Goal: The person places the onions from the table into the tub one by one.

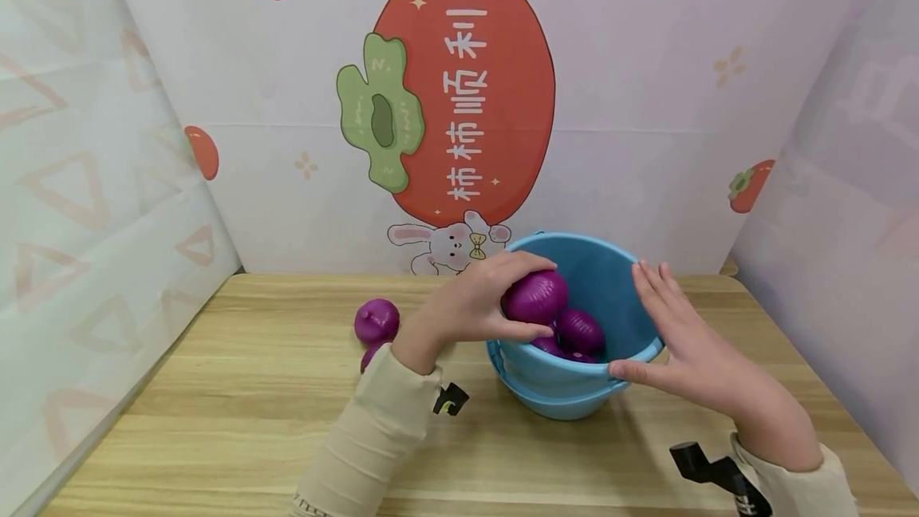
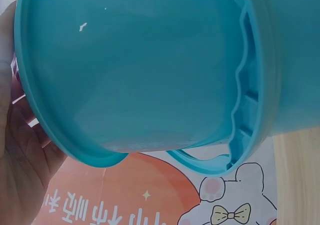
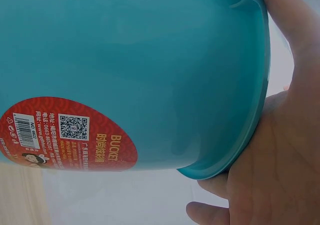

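Note:
My left hand [image 1: 483, 297] grips a large purple onion [image 1: 537, 297] at the left rim of a blue bucket [image 1: 553, 381], fingers over its top and thumb below. Inside the bucket lie more onions, one [image 1: 580, 331] plainly seen and others partly covered. My right hand [image 1: 692, 345] rests against the bucket's right rim, its fingers mostly straight, the thumb at the front edge. In the right wrist view, its palm lies along the rim [image 3: 252, 127]. The left wrist view mostly shows the bucket's outer wall [image 2: 135, 75], with the held onion nearly hidden.
Left of the bucket, a purple onion [image 1: 376, 321] sits on the wooden table [image 1: 237, 389]. Another onion [image 1: 369, 355] is partly hidden behind the left forearm. A printed cloth [image 1: 617, 86] hangs behind the table, with white sheets at both sides. The bucket carries a red label [image 3: 75, 135].

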Demonstrator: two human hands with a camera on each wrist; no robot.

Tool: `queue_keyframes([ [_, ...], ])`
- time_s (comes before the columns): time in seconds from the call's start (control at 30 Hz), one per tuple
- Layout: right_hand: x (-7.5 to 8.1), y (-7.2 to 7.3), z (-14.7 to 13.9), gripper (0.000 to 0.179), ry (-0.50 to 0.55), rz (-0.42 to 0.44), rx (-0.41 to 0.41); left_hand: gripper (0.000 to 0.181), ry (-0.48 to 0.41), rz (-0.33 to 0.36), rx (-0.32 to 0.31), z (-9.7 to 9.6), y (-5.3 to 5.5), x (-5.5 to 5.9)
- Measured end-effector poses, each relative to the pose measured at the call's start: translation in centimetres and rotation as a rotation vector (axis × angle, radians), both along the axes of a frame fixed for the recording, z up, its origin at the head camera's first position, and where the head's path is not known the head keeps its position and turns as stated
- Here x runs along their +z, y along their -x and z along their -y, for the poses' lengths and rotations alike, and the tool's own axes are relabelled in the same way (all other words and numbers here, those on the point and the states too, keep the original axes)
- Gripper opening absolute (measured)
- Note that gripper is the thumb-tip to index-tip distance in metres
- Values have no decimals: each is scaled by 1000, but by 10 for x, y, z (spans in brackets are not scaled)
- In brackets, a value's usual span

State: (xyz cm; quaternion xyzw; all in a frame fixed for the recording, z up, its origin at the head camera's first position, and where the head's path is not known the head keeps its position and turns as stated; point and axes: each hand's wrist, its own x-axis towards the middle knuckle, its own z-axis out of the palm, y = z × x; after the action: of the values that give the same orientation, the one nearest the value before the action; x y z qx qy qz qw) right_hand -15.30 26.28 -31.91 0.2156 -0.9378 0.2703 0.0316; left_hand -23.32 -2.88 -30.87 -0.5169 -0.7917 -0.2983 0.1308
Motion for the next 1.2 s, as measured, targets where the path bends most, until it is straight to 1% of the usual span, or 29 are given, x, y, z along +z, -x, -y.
queue_keyframes([
  [0.2,0,-1,0,116,13,13,5,68,-13,2,-18,0,0,-2],
  [0.4,-1,-1,0,117,7,8,2,69,14,1,-1,2,0,-4],
  [0.57,-2,-1,0,117,6,4,1,68,35,-19,26,4,-1,-4],
  [0.7,-2,-1,-1,117,5,-1,2,65,28,-40,18,6,-2,-5],
  [0.8,-2,-1,-1,117,9,-3,5,64,29,-42,15,8,-4,-4],
  [0.97,-2,0,-1,118,6,-5,2,63,47,-32,51,12,-8,-2],
  [1.03,-2,0,-1,118,5,-6,2,63,54,-45,72,14,-10,-2],
  [1.2,-2,0,-1,118,7,-6,2,63,62,-107,112,17,-14,-1],
])
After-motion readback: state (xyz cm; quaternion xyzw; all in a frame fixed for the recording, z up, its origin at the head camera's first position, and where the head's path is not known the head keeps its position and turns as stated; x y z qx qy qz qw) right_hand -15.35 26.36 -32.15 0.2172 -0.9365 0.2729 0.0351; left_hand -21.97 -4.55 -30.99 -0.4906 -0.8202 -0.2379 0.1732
